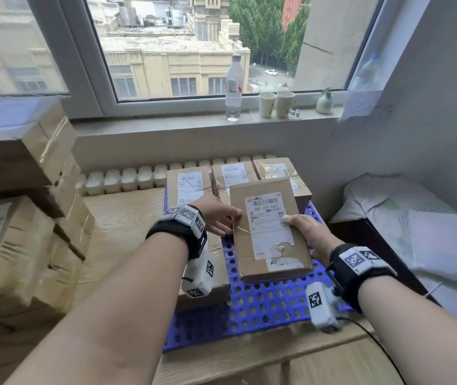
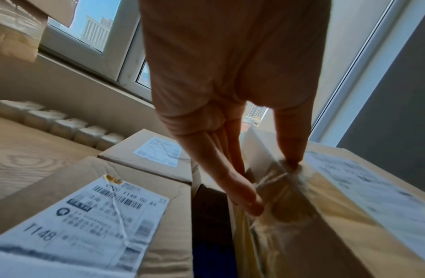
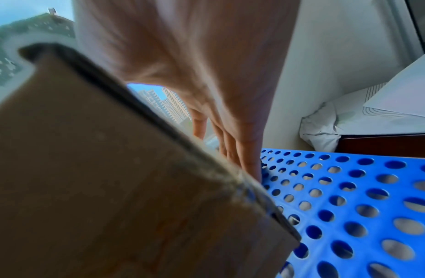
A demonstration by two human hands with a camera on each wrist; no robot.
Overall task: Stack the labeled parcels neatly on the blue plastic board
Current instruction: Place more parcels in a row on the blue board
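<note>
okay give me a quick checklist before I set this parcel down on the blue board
1. Both hands holding: left hand and right hand pinch the held parcel at its sides. Ok.
2. Label facing up. Ok.
3. Bare blue board beneath it. Ok.
4. Square with the back-row parcels: it sits slightly skewed. Not ok.
5. Right fingers lie between parcel and board. Not ok.
6. Clearance from the near-left parcel. Cannot tell.

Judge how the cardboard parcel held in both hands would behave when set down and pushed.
The parcel looks stiff: its edges stay straight between the left hand and right hand. Flat and boxy, it probably won't roll. Its glossy tape may slide on the blue board.
</note>
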